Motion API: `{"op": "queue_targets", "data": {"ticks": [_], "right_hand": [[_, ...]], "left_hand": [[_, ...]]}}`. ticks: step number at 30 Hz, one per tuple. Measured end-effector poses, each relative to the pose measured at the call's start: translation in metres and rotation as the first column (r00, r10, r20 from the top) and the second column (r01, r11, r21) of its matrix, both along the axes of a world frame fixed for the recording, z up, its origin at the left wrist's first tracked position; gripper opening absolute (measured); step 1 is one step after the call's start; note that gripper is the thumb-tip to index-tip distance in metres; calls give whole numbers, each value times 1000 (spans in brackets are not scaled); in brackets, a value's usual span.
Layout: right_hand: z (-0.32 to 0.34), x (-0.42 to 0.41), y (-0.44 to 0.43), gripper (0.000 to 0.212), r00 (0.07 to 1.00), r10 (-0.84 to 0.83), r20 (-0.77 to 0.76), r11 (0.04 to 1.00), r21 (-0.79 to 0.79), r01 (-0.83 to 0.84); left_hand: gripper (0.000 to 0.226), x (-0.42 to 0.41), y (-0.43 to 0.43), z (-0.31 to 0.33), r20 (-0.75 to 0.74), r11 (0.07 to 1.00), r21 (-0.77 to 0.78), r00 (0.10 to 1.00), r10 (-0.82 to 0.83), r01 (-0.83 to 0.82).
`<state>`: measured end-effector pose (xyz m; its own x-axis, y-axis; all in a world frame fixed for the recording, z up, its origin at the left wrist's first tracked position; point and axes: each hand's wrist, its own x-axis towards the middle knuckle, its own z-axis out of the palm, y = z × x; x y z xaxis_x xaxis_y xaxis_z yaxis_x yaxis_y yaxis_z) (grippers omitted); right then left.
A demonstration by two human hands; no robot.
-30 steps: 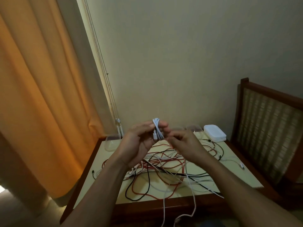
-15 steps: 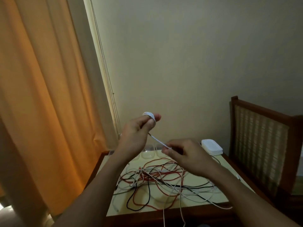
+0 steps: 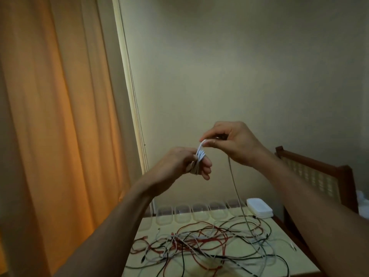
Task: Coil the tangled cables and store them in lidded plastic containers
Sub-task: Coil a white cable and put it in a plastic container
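Observation:
A white cable (image 3: pixel 200 156) is wound in loops around the fingers of my left hand (image 3: pixel 185 164), which is raised above the table. My right hand (image 3: pixel 229 142), just above and to the right, pinches the same cable at the top of the loops. The cable's free length (image 3: pixel 236 188) hangs from my right hand down into the tangle of red, black and white cables (image 3: pixel 201 242) on the pale table (image 3: pixel 299 260). A row of clear plastic containers (image 3: pixel 181 213) lines the table's far edge, with a stack of white lids (image 3: pixel 259 209) at its right end.
An orange curtain (image 3: pixel 50 126) hangs at the left, with blind cords (image 3: pixel 137 120) beside it. A plain wall is behind the table. A wooden chair with a woven back (image 3: pixel 319 176) stands at the right of the table.
My right hand has risen from below my left hand to above it, carrying the white cable over the loops. My left hand has turned and lowered a little. The camera has tilted.

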<state>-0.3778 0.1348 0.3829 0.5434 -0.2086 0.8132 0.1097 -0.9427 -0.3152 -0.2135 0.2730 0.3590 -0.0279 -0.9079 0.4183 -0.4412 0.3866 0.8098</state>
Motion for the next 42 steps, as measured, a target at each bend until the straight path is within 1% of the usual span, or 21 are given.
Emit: {"op": "queue_targets", "data": {"ticks": [2,4,6,7,8,9,13,16,18,20,21,24,27,29,32,33,35,36,38,40,42], "right_hand": [[-2,1,4,13,992,109,70,963,241,-123],[-16,2,11,16,978,165,126,898,391,-202],[-37,3,18,18,977,176,118,862,460,-211],[-47,2,23,21,984,158,85,861,475,-180],[-55,2,28,21,991,125,42,870,475,-130],[-63,1,34,19,996,87,12,883,462,-83],[-86,-3,56,16,1000,-27,11,955,296,22],[-99,-14,70,14,995,-100,17,947,307,90],[-109,-26,78,11,992,-117,51,937,336,94],[-118,-37,86,9,989,-120,82,937,339,86],[-121,-40,90,9,988,-123,94,944,319,87],[-124,-44,101,8,979,-157,128,971,204,129],[-120,-49,105,7,960,-224,166,974,68,215],[-116,-53,103,10,950,-235,207,972,59,228],[-108,-54,100,14,932,-246,265,969,32,247],[-106,-53,100,15,932,-223,286,975,46,219],[-101,-49,99,15,935,-141,327,988,109,111],[-101,-45,98,14,936,-95,340,987,153,45],[-107,-36,94,13,933,-20,360,961,264,-81],[-119,-27,93,15,927,12,375,913,375,-163],[-136,-21,95,19,945,17,327,878,447,-171]], "left_hand": [[38,-9,9,9,-115,993,-30,987,-116,113],[38,-22,18,13,-293,974,-93,929,-227,209],[36,-34,25,13,-486,946,-201,813,-320,252],[36,-37,28,12,-557,933,-264,751,-355,246],[36,-38,30,11,-600,925,-317,711,-367,211],[36,-37,31,7,-619,924,-350,703,-351,152],[36,-29,25,-14,-575,920,-383,802,-165,-85],[34,-24,25,-25,-530,908,-360,848,-9,-216],[32,-21,29,-32,-479,898,-339,873,93,-282],[30,-23,32,-40,-400,902,-317,904,152,-292],[28,-25,34,-45,-333,906,-302,923,191,-296],[27,-37,36,-65,-125,916,-242,947,297,-319],[29,-51,41,-81,-78,943,-161,956,282,-291],[36,-58,47,-88,-31,954,-137,964,265,-267],[40,-63,54,-89,28,980,-53,980,195,-193],[43,-64,56,-87,14,987,-17,987,162,-162],[47,-62,58,-81,-99,996,22,991,91,-90],[47,-61,61,-80,-153,999,-3,987,52,-53],[40,-62,68,-80,-237,994,-102,970,-53,30],[38,-66,75,-81,-375,973,-196,907,-192,125],[39,-67,77,-82,-536,937,-302,780,-322,179]]}}
